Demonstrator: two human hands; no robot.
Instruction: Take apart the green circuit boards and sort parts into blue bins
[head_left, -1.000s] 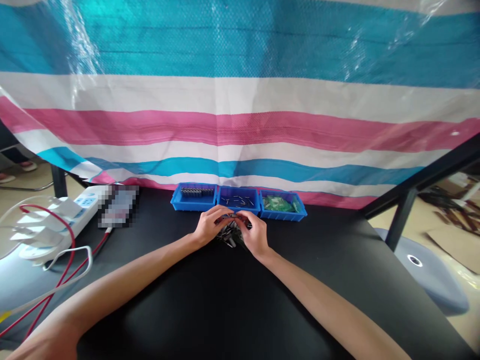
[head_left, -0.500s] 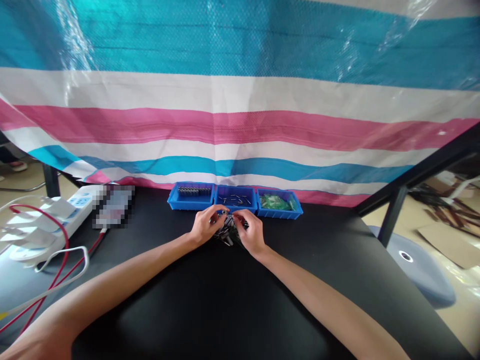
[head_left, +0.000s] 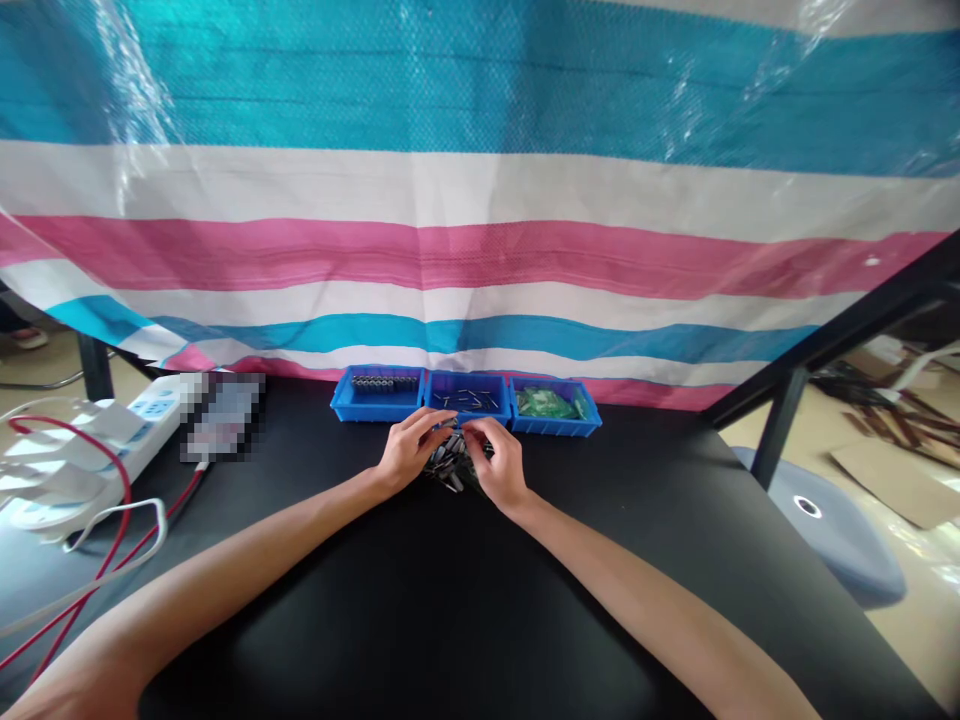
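Observation:
My left hand is closed in a pinch on a small silvery metal cylinder, seen just above the pile. Facing it is my right hand, its thumb and fingertips pressed together close to the cylinder; whatever they hold is too small to make out. Beneath and between both hands lies a pile of small metal parts, partly covered by my fingers. Right behind the hands stands the middle blue bin, with several thin dark pins lying loose in it.
The left blue bin holds a row of metal cylinders; the right blue bin holds green pieces. A striped sheet hangs behind. At left are a power strip, a blurred phone-like device and cables.
The view has shifted slightly. The cylinder in my left hand has tilted, from its round end showing to lying more sideways. My right hand stays close beside it.

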